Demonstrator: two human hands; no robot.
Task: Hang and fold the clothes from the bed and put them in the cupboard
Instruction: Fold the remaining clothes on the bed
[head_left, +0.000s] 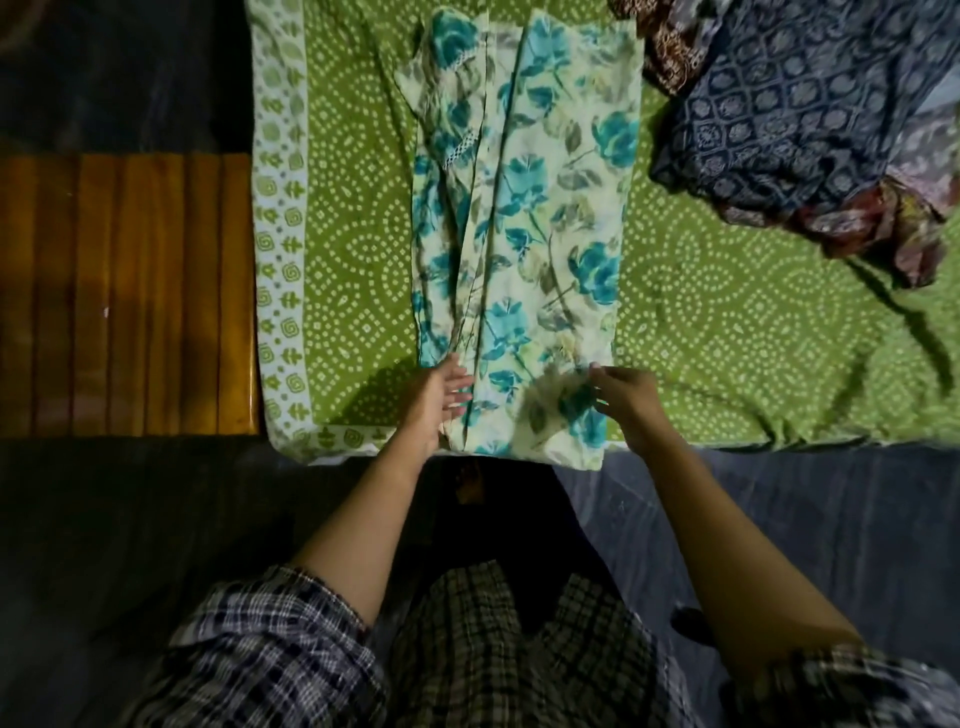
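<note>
Floral garment (524, 234) is lying folded lengthwise down the middle of the frame on the green dotted bedsheet (727, 322), with its near end hanging a bit over the bed edge. As for the hands, the left hand (444, 397) is resting straight-fingered on its lower left edge. The right hand (626, 402) is pinching the lower right side. A pile of dark printed clothes (795, 119) is sitting upper right.
</note>
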